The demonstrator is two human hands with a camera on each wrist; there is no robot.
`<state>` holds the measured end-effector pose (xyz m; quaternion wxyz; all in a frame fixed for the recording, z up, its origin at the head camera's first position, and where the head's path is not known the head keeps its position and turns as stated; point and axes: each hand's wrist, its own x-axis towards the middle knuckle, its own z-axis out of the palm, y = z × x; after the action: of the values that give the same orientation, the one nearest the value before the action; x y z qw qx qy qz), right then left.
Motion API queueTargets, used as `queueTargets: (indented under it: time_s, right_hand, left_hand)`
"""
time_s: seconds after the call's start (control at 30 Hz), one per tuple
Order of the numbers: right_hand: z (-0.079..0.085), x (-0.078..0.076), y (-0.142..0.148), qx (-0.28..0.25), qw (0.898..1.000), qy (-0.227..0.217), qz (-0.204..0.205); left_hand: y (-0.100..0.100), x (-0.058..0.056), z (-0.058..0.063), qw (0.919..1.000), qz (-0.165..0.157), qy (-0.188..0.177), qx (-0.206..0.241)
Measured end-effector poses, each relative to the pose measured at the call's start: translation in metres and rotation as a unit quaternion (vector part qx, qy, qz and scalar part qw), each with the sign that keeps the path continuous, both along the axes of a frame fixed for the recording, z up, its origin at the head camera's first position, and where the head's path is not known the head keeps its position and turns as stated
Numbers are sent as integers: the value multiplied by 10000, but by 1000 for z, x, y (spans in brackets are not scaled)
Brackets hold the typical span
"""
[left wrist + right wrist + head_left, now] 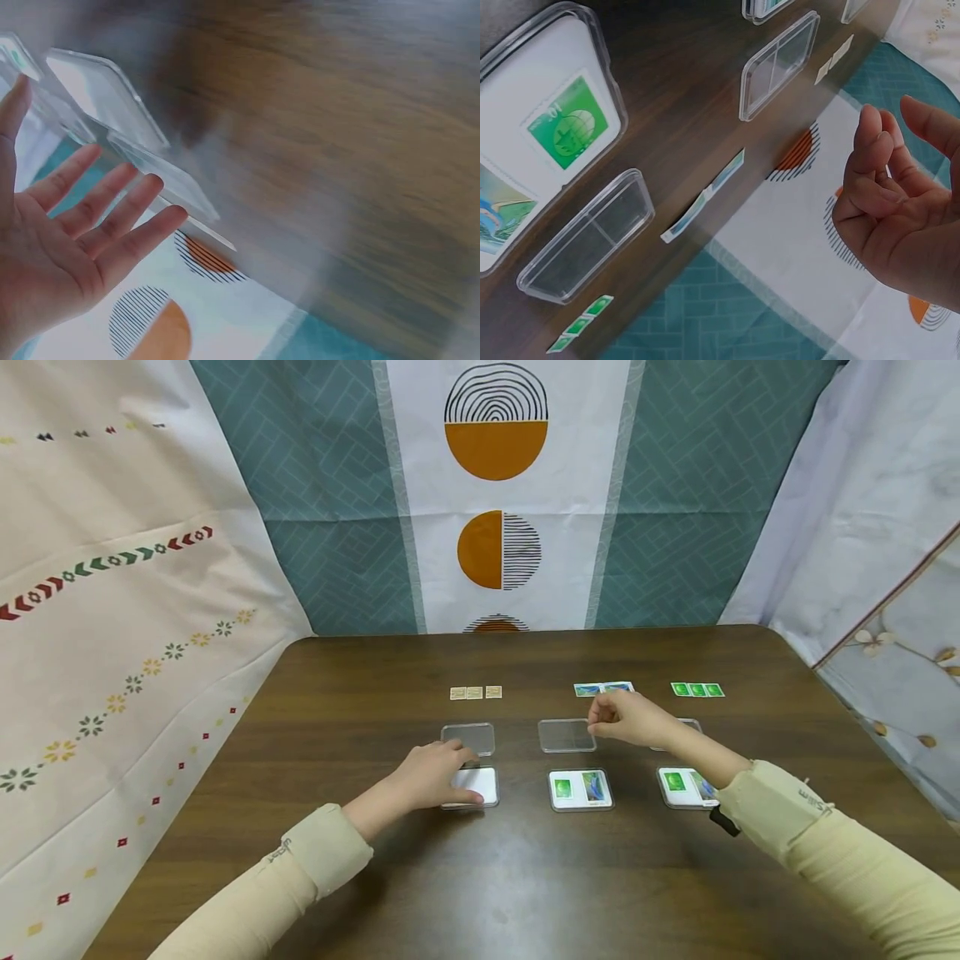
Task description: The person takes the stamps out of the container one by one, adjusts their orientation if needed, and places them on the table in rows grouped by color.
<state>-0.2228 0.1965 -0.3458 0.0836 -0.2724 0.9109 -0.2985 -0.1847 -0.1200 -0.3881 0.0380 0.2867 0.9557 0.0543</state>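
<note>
My left hand (pixel 435 777) is over a clear case with a white insert (pixel 487 783), its fingers spread near the case's edges. In the left wrist view those fingers (pixel 124 217) are straight and hold nothing; contact with the case is unclear. Near the right edge of the middle clear lid (pixel 562 737) is my right hand (pixel 633 718), in front of the blue stamps (pixel 588 690). Its fingers are loosely bent in the right wrist view, the thumb apart, with nothing visible between them. A middle case (pixel 576 792) holds a green stamp and a blue picture stamp.
Another filled case (pixel 677 789) lies to the right, partly behind the sleeve. Behind the cases are a left clear lid (pixel 476 737) and a partly hidden right one (pixel 692 724). Farther back lie tan stamps (pixel 475 692) and green stamps (pixel 697 690). Curtains surround the wooden table (pixel 480 877).
</note>
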Motion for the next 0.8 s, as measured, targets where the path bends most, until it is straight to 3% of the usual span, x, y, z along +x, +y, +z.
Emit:
queueTargets:
  time_s: [0.37, 0.8]
  right_hand:
    - [-1, 2, 6, 74, 9999, -71, -94]
    - [-4, -2, 17, 115, 9996, -95, -260]
  left_hand:
    - [37, 2, -3, 9981, -611, 72, -46]
    - [64, 4, -11, 9963, -785, 295, -170]
